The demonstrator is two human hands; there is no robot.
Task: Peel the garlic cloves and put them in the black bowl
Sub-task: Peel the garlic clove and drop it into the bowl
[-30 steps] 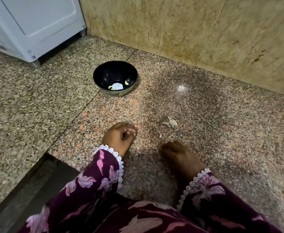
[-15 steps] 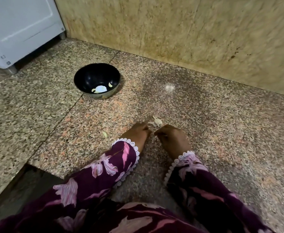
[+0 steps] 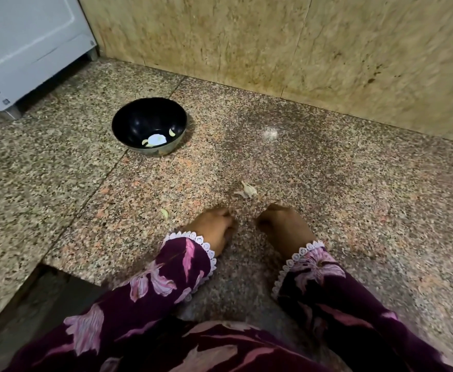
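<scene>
The black bowl (image 3: 120, 114) stands on the speckled granite surface at the left and holds a few pale peeled garlic cloves (image 3: 154, 140). A pale garlic piece with papery skin (image 3: 247, 189) lies on the granite just beyond my hands. My left hand (image 3: 214, 228) and my right hand (image 3: 284, 228) rest side by side on the granite, backs up, with the fingers curled down. Whatever is under the fingers is hidden. A small greenish scrap (image 3: 164, 212) lies left of my left hand.
A stone wall (image 3: 273, 44) closes off the far side. A white appliance (image 3: 26, 49) stands at the back left. The granite slab ends in a step down to a dark lower area (image 3: 26, 304) at the front left.
My hands came together near the garlic piece, then drew slightly apart and back from it. The greenish scrap came into view on the granite where my left hand had been.
</scene>
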